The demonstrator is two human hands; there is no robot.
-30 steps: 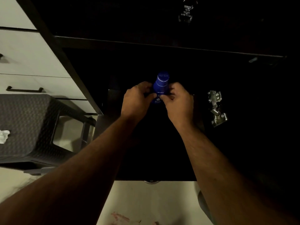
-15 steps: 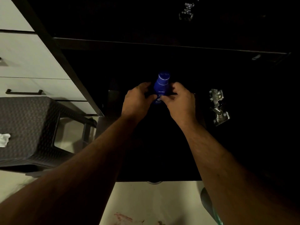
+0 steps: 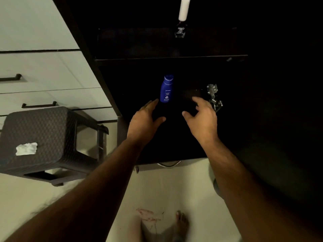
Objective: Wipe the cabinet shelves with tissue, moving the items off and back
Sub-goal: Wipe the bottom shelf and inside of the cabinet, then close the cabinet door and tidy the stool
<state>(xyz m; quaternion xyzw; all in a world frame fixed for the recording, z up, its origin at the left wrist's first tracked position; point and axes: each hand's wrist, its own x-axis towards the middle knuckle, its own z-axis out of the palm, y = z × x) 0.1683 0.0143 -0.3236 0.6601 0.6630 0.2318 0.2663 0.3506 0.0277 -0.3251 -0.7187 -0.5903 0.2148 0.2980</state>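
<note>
A small blue lotion bottle (image 3: 166, 89) stands upright on the dark lower shelf (image 3: 183, 137) of the open black cabinet. My left hand (image 3: 145, 120) hovers just below and left of the bottle, fingers relaxed and spread, not holding it. My right hand (image 3: 201, 117) is to the bottle's lower right, fingers loosely spread, empty. A dark bottle with a white cap (image 3: 182, 18) stands on the upper shelf (image 3: 167, 57). A crumpled white tissue (image 3: 26, 148) lies on the dark woven stool (image 3: 52, 137) at the left.
A metal door hinge (image 3: 214, 96) sits on the cabinet's right side, close to my right hand. White drawers with black handles (image 3: 39, 104) fill the left wall. Pale floor lies below, with a red stain (image 3: 148, 215) and my bare foot (image 3: 181, 224).
Both hands have let go of the blue bottle and drawn back and apart. The bottle now stands alone on the lower shelf. The view has tilted, showing more floor and the stool.
</note>
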